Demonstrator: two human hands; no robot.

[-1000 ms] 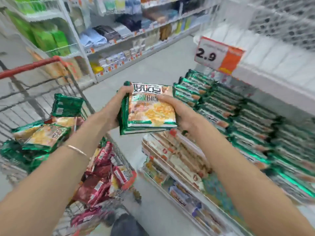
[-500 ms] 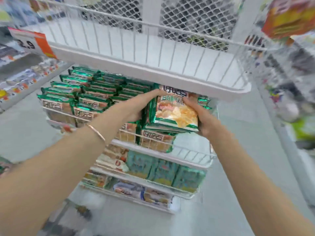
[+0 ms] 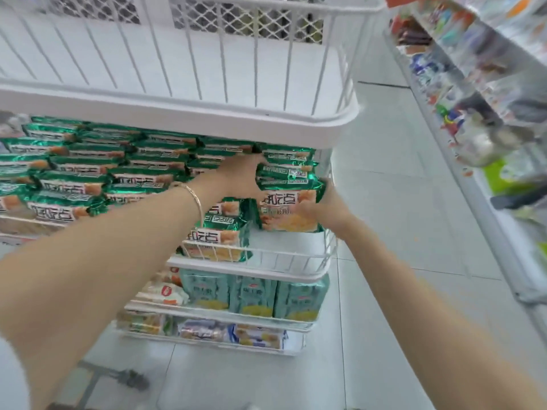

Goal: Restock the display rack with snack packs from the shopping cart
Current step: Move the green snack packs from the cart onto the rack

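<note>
One stack of green packs is being fed into the right end of the rack's second tier, under the top basket. Right hand is being curled round the stack's front-right corner, fingers pinching the lowest pack's face. Left hand is being pressed against the stack's left side, reaching in past the shelved rows; whether its fingers are being wrapped behind can't be told, too blurred. Stack is being clamped from both sides, probably so the slick packs aren't fanned out on the way in. It's being aimed just beside the standing packs, where bare tier floor is showing, so the row is being extended rightward. Contact with the floor can't be told. Judged: placement step, set-down not yet confirmed. Cart isn't being shown.
</note>
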